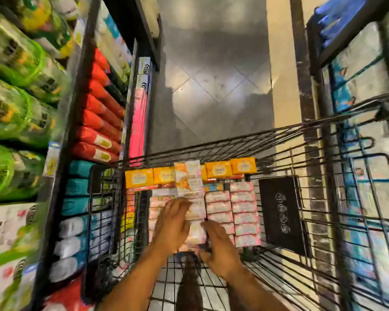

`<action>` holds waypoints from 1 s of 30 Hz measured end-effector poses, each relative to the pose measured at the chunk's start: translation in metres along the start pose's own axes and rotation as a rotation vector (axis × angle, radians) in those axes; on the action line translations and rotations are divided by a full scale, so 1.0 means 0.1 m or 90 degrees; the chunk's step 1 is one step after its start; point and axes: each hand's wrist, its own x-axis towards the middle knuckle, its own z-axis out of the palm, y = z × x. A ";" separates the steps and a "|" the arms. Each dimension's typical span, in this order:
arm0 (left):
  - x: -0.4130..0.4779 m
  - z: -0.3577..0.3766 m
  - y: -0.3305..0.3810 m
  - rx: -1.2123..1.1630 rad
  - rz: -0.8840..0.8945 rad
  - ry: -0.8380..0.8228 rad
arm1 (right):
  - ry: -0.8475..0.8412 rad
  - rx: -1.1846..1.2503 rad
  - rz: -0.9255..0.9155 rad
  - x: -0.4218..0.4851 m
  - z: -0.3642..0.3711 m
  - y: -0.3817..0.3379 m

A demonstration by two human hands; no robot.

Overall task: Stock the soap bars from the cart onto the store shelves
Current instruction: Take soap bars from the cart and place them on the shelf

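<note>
A black wire cart (285,140) holds rows of pink-and-white soap bars (245,207) and orange soap boxes (218,169) along its far wall. A long stack of orange-and-white soap bars (190,182) stands raised above the others. My left hand (172,225) grips the stack's left side, fingers curled over its near half. My right hand (218,248) presses against the stack's near right end, fingers bent around it. The view is motion-blurred.
Shelves on the left (74,90) carry green packs, red packs (99,122), teal and white packs. A black box (281,214) leans inside the cart's right side. More shelves with blue packs (350,63) stand at the right. Grey tiled floor (211,86) lies ahead.
</note>
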 end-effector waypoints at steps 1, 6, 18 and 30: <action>0.03 0.03 -0.05 0.008 0.009 -0.008 | 0.021 0.005 -0.017 0.04 0.08 0.07; 0.06 0.06 -0.09 0.068 -0.005 0.019 | 0.061 0.029 0.025 0.12 0.16 0.06; -0.14 -0.09 -0.12 -0.216 -0.120 0.013 | 0.029 0.089 0.068 -0.03 0.00 0.04; -1.66 -0.91 0.50 -0.606 -0.322 0.218 | -0.079 0.261 0.081 -0.67 -0.97 -0.72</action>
